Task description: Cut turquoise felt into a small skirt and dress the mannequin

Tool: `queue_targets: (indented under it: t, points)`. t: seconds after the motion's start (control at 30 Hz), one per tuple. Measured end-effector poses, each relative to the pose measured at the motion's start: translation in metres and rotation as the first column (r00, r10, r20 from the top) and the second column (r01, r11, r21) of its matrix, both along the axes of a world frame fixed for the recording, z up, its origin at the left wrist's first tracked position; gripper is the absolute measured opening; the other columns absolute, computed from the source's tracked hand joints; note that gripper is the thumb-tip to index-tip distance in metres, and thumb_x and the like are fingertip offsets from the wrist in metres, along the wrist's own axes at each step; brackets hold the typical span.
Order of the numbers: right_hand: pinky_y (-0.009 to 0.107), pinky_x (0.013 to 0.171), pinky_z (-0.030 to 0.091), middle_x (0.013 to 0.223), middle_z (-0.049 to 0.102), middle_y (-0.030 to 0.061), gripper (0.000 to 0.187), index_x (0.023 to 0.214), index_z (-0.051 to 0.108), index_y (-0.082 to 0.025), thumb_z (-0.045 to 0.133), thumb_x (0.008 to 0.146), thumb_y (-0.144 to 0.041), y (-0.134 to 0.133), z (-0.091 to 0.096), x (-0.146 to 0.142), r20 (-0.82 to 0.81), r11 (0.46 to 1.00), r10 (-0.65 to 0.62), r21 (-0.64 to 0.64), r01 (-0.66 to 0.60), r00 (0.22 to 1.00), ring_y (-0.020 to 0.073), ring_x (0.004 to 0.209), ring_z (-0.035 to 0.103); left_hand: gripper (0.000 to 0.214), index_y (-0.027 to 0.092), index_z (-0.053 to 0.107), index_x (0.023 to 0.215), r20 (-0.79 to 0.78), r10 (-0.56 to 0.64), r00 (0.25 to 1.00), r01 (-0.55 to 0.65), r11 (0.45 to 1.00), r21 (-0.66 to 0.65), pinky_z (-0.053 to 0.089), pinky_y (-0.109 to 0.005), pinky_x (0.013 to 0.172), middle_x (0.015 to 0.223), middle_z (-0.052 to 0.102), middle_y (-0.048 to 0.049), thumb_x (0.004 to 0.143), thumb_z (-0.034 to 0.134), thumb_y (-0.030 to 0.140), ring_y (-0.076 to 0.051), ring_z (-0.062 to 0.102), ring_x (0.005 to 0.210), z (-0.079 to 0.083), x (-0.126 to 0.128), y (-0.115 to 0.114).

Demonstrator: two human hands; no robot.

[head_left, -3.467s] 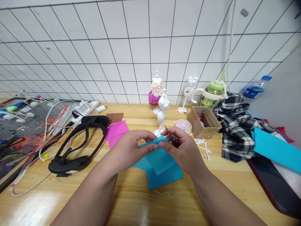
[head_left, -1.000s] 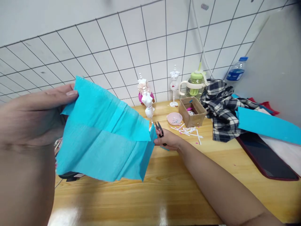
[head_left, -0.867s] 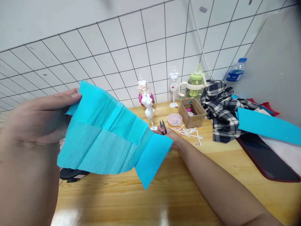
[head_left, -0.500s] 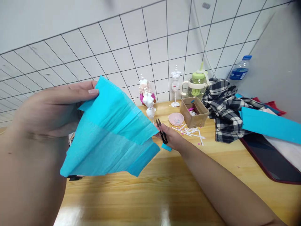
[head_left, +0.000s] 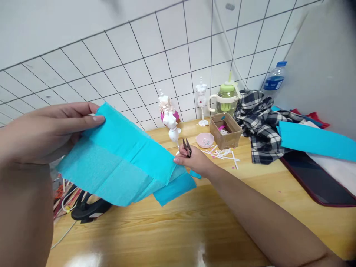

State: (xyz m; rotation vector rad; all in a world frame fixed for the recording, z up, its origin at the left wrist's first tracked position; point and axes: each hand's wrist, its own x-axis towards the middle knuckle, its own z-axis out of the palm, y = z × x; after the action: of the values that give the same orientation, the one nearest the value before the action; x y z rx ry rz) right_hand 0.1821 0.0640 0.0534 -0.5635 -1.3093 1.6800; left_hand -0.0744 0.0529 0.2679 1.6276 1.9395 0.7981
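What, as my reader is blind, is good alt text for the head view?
A left hand and right hand hold a thin, creased blue sheet above a wooden table; the right also holds dark, pointed scissors. Behind stand three white mannequins.

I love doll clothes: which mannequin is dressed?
The back-left mannequin, wearing a peach top and pink skirt; the front mannequin and rightmost mannequin wear neither.

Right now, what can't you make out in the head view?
Head view, all:
Snips: handles hidden inside the right hand.
Left hand: some fingertips behind the blue cloth.
Black headset: partly behind the blue cloth.
Front dress form: base partly behind the right hand.
Cardboard box: contents too small to identify.
Dark slab: cut off by right edge.
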Motion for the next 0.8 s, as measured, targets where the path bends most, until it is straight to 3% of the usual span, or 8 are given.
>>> queue_targets:
  t: [0.13,0.23,0.33,0.57,0.7,0.8]
  points:
    - [0.025,0.062,0.034,0.068,0.04,-0.008,0.044,0.072,0.032,-0.023,0.074,0.07,-0.036,0.0,-0.003,-0.001,0.054,0.998,-0.048,0.044,0.046,0.997,0.01,0.063,0.039,0.038,0.021,0.059,0.1,0.056,0.02,0.998,-0.007,0.974,-0.228,0.048,-0.025,0.048,0.067,0.059,0.0056,0.071,0.074,0.041,-0.012,0.055,0.05,-0.004,-0.011,0.005]
    - [0.025,0.062,0.035,0.067,0.043,-0.0076,0.041,0.072,0.033,-0.023,0.073,0.07,-0.031,-0.001,-0.004,-0.003,0.084,0.997,-0.048,0.064,0.043,0.995,0.0103,0.064,0.041,0.037,0.023,0.059,0.099,0.08,0.026,0.996,-0.007,0.973,-0.232,0.047,-0.022,0.052,0.073,0.059,0.0057,0.071,0.075,0.041,-0.011,0.054,0.057,-0.012,-0.016,0.006]
    - [0.024,0.062,0.034,0.067,0.044,-0.0077,0.039,0.072,0.033,-0.023,0.071,0.071,-0.027,-0.002,-0.007,-0.004,0.111,0.997,-0.052,0.066,0.045,0.992,0.0101,0.063,0.04,0.03,0.021,0.06,0.094,0.079,-0.071,0.994,0.087,0.97,-0.226,0.045,-0.02,0.06,0.077,0.058,0.0051,0.076,0.072,0.042,-0.011,0.053,0.066,-0.018,-0.021,0.005]
    - [0.024,0.061,0.035,0.067,0.043,-0.0081,0.039,0.073,0.034,-0.023,0.072,0.069,-0.026,0.0,-0.015,-0.004,0.209,0.999,0.004,0.04,-0.013,0.978,0.0107,0.064,0.046,0.027,0.019,0.057,0.087,-0.034,-0.135,0.99,0.126,0.975,-0.182,0.037,-0.018,0.061,0.072,0.049,0.006,0.082,0.067,0.043,-0.008,0.044,0.068,-0.031,-0.039,0.014]
    - [0.024,0.059,0.035,0.064,0.042,-0.0089,0.039,0.072,0.034,-0.023,0.072,0.066,-0.027,-0.002,-0.017,-0.008,0.248,1.0,-0.007,0.011,0.005,0.969,0.0103,0.062,0.047,0.037,0.019,0.06,0.094,-0.187,-0.134,0.973,0.102,0.98,-0.172,0.038,-0.02,0.059,0.073,0.056,0.005,0.08,0.066,0.053,-0.011,0.048,0.069,-0.061,-0.047,0.034]
    - [0.023,0.059,0.035,0.062,0.04,-0.0094,0.039,0.071,0.033,-0.023,0.072,0.065,-0.026,-0.004,-0.021,-0.011,0.279,0.999,0.001,-0.048,0.013,0.96,0.0102,0.062,0.046,0.049,0.018,0.061,0.117,-0.386,-0.034,0.922,-0.01,0.994,-0.109,0.048,-0.032,0.075,0.105,0.07,-0.0043,0.083,0.06,0.054,-0.023,0.06,0.091,-0.098,-0.034,0.04]
